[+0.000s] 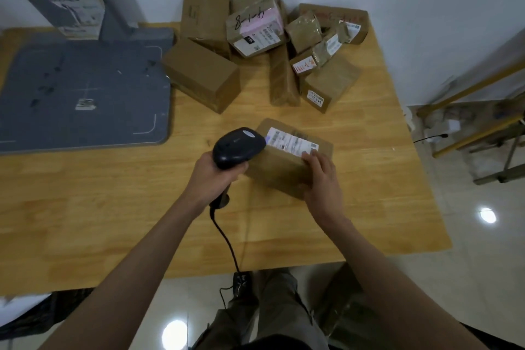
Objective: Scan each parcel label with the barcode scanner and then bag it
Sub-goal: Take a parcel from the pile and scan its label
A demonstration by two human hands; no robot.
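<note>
A brown cardboard parcel [281, 165] lies on the wooden table [113, 207], its white label [292, 141] facing up. My left hand [213, 173] grips the handle of a black barcode scanner [237, 146], whose head points at the label's left end. My right hand [322, 176] holds the parcel's right side, fingers curled over its top edge and touching the label. The scanner's cable [227, 241] runs down off the table's front edge.
A pile of several brown parcels [264, 42] fills the table's far side. A grey scale platform [85, 91] with an upright post sits at the left. A metal rack [477, 122] stands on the floor at the right. A dark bag [341, 307] lies below the table.
</note>
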